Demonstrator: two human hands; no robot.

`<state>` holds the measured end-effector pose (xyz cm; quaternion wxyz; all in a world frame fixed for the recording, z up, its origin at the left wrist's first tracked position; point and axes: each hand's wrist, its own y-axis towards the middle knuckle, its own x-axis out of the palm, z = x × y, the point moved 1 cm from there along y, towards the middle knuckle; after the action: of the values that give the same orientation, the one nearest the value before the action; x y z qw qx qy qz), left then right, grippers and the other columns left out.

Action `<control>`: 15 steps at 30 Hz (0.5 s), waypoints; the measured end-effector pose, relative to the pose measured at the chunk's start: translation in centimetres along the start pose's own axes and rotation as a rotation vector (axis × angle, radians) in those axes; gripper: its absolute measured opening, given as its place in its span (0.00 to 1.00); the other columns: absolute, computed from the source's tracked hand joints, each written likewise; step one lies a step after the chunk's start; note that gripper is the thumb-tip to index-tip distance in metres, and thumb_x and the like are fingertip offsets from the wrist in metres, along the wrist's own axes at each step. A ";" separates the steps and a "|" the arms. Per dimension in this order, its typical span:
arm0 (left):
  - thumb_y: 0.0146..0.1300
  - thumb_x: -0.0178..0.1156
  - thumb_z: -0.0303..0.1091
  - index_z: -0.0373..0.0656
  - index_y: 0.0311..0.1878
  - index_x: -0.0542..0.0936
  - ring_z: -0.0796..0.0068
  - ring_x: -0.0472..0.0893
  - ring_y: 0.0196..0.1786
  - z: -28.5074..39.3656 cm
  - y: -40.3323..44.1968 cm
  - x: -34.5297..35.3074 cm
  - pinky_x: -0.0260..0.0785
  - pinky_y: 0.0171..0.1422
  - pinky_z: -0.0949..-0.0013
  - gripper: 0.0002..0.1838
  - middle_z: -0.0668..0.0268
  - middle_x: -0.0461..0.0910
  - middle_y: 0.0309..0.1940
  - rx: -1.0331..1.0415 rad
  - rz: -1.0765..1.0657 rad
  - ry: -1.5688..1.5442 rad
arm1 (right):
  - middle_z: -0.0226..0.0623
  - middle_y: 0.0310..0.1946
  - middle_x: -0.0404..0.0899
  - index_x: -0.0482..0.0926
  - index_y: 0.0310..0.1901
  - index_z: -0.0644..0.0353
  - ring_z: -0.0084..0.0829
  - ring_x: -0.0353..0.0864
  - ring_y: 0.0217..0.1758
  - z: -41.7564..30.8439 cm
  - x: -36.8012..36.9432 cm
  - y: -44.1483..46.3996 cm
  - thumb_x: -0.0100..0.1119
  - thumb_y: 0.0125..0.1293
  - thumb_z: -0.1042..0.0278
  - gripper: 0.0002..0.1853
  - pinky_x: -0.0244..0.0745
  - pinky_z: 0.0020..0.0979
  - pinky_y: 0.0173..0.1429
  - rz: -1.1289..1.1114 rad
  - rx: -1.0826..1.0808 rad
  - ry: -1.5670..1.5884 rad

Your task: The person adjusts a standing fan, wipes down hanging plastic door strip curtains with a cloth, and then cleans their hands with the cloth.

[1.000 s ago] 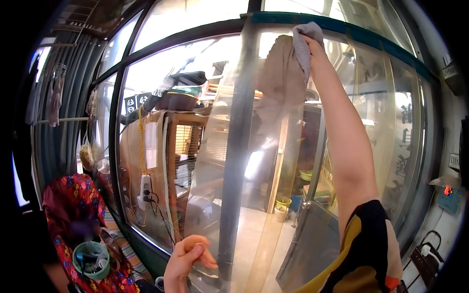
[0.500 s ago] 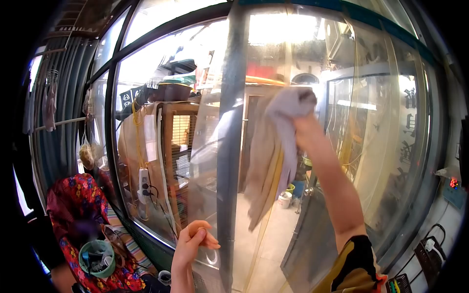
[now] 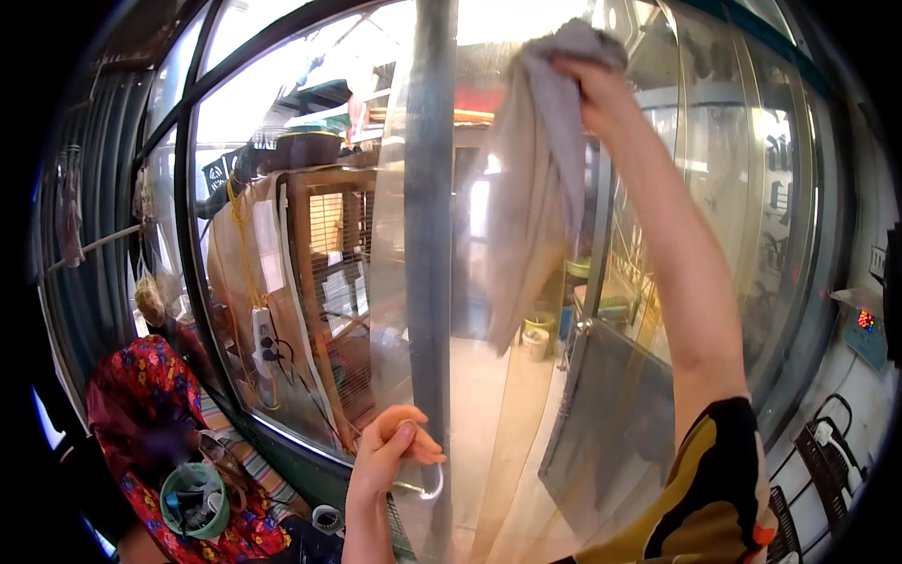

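Observation:
My right hand (image 3: 601, 89) is raised high and closed round a grey cloth (image 3: 554, 113). The cloth hangs down in long folds in front of clear plastic strips (image 3: 658, 310) in a doorway. Whether it presses on the plastic is hard to tell. Low in the middle, my left hand (image 3: 395, 446) is closed with curled fingers, beside the grey door frame (image 3: 429, 310). A curved white handle (image 3: 432, 483) shows just below its fingers. What those fingers grip, if anything, is hidden.
On the left a green bucket (image 3: 224, 522) of small items stands on a floral cloth (image 3: 150, 376). Behind the glass are a wooden cabinet (image 3: 299, 226) and a white power strip (image 3: 262, 338). A device with red digits (image 3: 865, 321) is on the right wall.
My right hand has moved up with the cloth, which now hangs higher. My left hand stays closed by the handle. The view has shifted slightly.

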<state>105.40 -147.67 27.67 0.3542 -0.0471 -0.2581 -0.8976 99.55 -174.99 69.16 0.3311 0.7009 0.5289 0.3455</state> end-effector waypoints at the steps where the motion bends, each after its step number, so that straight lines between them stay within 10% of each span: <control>1: 0.72 0.46 0.29 0.34 0.49 0.73 0.62 0.85 0.30 -0.1 0.2 0.1 0.79 0.37 0.69 0.10 0.52 0.83 0.29 -0.007 -0.010 -0.015 | 0.47 0.45 0.78 0.71 0.52 0.73 0.38 0.82 0.47 -1.2 0.3 1.2 0.56 0.62 0.80 0.16 0.81 0.37 0.54 -0.016 -0.030 0.047; 11: 0.73 0.44 0.32 0.38 0.46 0.73 0.64 0.84 0.28 -1.3 1.9 0.7 0.78 0.33 0.70 0.10 0.55 0.82 0.26 0.032 0.067 0.045 | 0.33 0.39 0.76 0.75 0.44 0.60 0.26 0.77 0.46 6.3 -0.4 -14.1 0.62 0.60 0.76 0.10 0.76 0.31 0.47 -0.057 0.105 -0.032; 15: 0.73 0.45 0.33 0.39 0.47 0.73 0.66 0.84 0.29 -1.2 1.1 2.0 0.77 0.35 0.70 0.10 0.58 0.82 0.26 0.081 0.148 0.145 | 0.31 0.38 0.74 0.74 0.38 0.59 0.23 0.72 0.44 12.3 -5.1 -21.1 0.59 0.61 0.74 0.05 0.70 0.28 0.48 -0.407 -0.336 -0.542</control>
<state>104.79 -150.15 27.67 0.4390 0.0134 -0.2637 -0.8588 97.94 -176.45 44.33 0.6313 0.5834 0.4864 0.1566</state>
